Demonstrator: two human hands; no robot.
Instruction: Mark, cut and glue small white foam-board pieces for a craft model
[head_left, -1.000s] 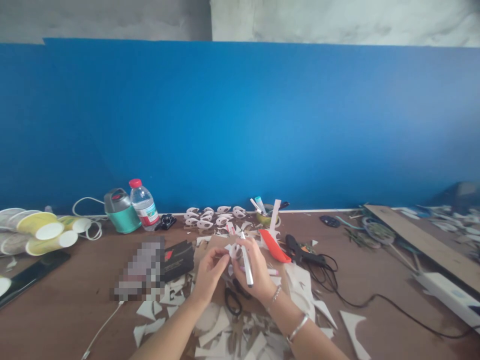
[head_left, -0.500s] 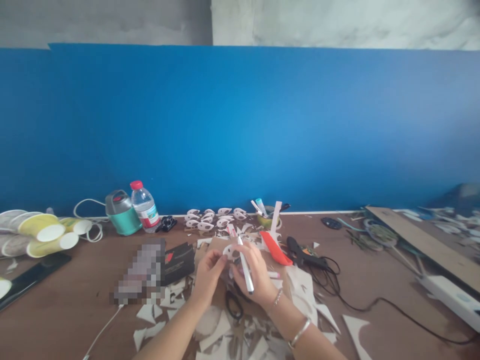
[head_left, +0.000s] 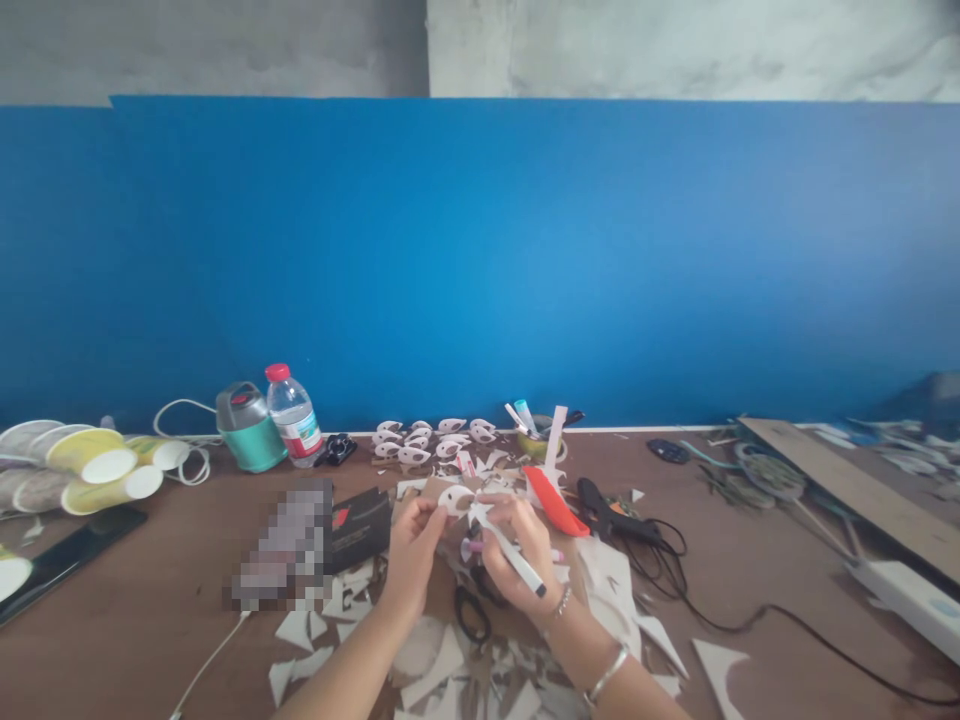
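My left hand (head_left: 412, 555) pinches a small white paper cutout (head_left: 454, 497) above the brown table (head_left: 135, 620). My right hand (head_left: 517, 555) is closed round a white marker pen (head_left: 514, 553), its tip at the cutout and its black end slanting down to the right. Bracelets sit on my right wrist. Black scissors (head_left: 471, 612) lie just below my hands among white paper scraps (head_left: 431, 660). Rows of finished white cutouts (head_left: 427, 440) lie further back near the blue wall.
A water bottle (head_left: 294, 415) and a teal container (head_left: 247, 427) stand at the back left, with yellow paper cups (head_left: 82, 465) lying further left. An orange piece (head_left: 553, 500), a black glue gun (head_left: 611, 508) with its cable, a power strip (head_left: 911, 600) and a wooden board (head_left: 862, 490) are to the right.
The pen has swung from nearly upright to slanting down and right in my right hand. Both hands stay together at the cutout. The camera has tilted slightly.
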